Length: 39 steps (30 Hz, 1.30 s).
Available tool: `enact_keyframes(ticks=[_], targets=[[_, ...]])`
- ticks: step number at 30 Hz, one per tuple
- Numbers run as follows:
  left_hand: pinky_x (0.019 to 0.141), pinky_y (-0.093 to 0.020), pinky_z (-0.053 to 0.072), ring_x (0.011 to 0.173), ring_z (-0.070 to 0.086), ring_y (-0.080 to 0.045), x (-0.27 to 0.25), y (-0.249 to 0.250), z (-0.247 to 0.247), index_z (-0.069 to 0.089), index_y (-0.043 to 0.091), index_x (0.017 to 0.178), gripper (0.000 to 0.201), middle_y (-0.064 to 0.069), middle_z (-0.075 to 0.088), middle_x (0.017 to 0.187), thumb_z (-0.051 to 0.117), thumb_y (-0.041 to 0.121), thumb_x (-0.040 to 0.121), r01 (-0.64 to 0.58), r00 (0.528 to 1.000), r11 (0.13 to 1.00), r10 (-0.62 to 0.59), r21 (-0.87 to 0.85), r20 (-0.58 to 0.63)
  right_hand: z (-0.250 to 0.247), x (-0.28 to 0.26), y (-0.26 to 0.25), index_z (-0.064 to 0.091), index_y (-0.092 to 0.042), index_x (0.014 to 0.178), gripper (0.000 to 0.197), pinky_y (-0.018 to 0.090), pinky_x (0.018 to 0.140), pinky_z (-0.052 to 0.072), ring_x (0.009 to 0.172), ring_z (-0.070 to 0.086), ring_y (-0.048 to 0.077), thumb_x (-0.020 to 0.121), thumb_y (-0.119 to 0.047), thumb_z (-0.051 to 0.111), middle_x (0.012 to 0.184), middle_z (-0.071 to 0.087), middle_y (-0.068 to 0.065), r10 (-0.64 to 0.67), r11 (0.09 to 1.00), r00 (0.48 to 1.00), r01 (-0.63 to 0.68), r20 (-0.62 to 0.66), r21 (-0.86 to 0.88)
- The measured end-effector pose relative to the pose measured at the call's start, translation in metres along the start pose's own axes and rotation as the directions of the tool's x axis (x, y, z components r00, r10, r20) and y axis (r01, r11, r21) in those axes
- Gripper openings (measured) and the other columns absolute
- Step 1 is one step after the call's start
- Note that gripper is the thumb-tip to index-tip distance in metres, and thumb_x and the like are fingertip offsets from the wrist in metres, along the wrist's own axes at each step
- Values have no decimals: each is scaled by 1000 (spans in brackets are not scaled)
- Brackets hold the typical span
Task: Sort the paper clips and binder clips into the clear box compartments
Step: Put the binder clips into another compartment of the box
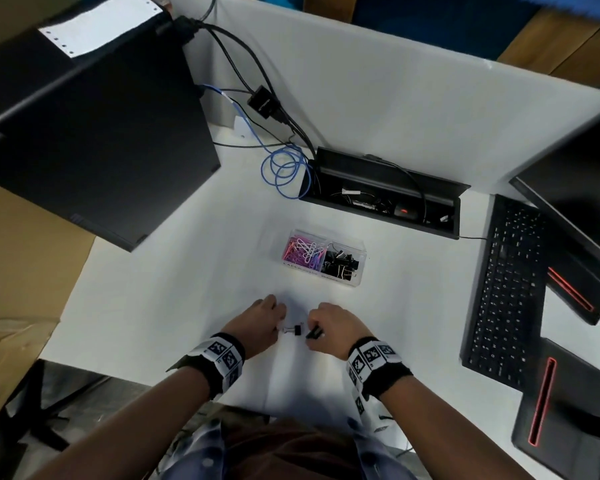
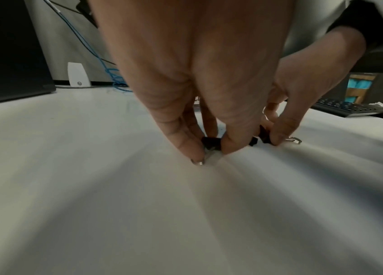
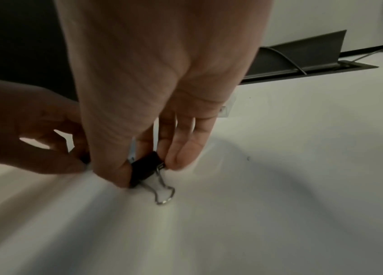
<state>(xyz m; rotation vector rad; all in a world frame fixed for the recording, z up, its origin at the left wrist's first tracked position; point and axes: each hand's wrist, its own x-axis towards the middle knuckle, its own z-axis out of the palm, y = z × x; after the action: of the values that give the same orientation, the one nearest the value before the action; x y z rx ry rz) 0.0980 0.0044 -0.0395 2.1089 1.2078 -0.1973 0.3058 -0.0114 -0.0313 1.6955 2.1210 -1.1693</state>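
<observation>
White and bare near its front edge, the desk [image 1: 413, 306] carried a clear box [image 1: 355, 271] with two compartments: pink, purple and white paper clips [image 1: 303, 251] filled the left one, black binder clips [image 1: 340, 263] the right. Nearer the person, the left hand [image 1: 262, 323] pinched a binder clip [image 1: 293, 330] against the desk, seemingly by its wire handle. Just beside it, the right hand [image 1: 329, 327] pinched a second binder clip [image 3: 144, 170], its handle lying on the desk.
</observation>
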Motion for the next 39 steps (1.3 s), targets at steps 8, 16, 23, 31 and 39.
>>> enact_keyframes(ticks=[8,16,23,31,39], targets=[[81,-35,46,80,54,-22,1,-7,-2,57,15,98,20,-3,48,94,40,10,90,128,984,931,-163,-342,-74,7,-8,-2,64,-23,94,26,15,63,38,74,54,9,71,-33,71,90,48,-9,194,942,966,-134,-171,308],[76,-39,47,89,57,-29,5,17,11,50,10,109,29,-8,48,107,50,35,94,21,1000,995,-23,-95,-12,-1,-11,7,66,-23,92,20,24,72,47,73,57,13,73,-29,72,88,52,-4,254,900,948,-159,-192,406],[81,-44,47,90,57,-31,15,13,8,52,4,105,30,-13,44,111,39,30,100,11,999,996,-15,93,51,-17,-15,5,63,-27,84,15,32,72,56,72,62,13,73,-25,72,92,59,-4,261,824,904,-26,-339,566],[57,-28,34,63,50,-18,43,44,-41,48,10,80,27,-3,56,72,40,28,99,163,972,957,-113,-240,208,-53,-21,14,63,-21,85,17,16,63,51,64,61,11,75,-13,74,92,57,-2,332,772,756,126,-565,623],[62,-33,43,71,56,-22,92,87,-76,56,2,86,25,-10,62,78,38,15,97,39,967,871,-157,-489,-202,-74,-8,27,62,-22,86,15,13,61,49,68,62,12,78,-18,75,92,58,-1,415,759,692,95,-591,644]])
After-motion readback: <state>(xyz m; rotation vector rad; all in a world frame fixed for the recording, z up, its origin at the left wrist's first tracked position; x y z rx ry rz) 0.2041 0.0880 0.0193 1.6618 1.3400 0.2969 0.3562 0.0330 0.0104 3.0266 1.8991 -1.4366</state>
